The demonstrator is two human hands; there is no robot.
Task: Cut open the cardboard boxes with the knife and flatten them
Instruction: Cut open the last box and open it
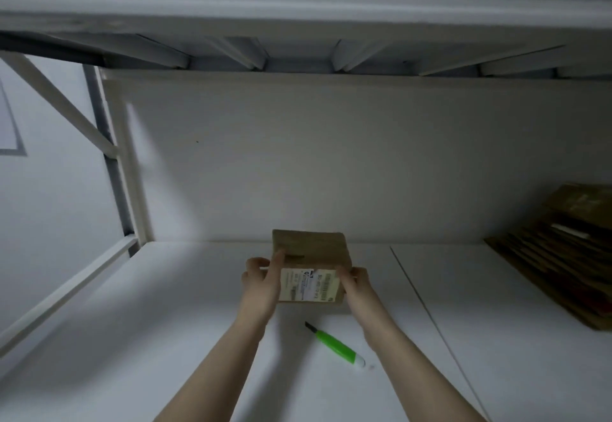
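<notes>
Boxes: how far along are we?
Done: a pile of flattened cardboard lies at the right. In hand: the left hand and right hand grip a small labelled box, apparently still closed. Left: the green knife lies untouched on the white surface, so this box still needs cutting and flattening.

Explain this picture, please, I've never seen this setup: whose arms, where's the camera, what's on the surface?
No machine here: these are a person's bare arms, filmed by one wide-angle camera on their head, looking forward and down. The left hand and right hand grip the sides of a small brown cardboard box with a white shipping label, over a white shelf surface. A green-handled utility knife lies untouched nearer the person. A stack of flattened brown cardboard sits at the right.
</notes>
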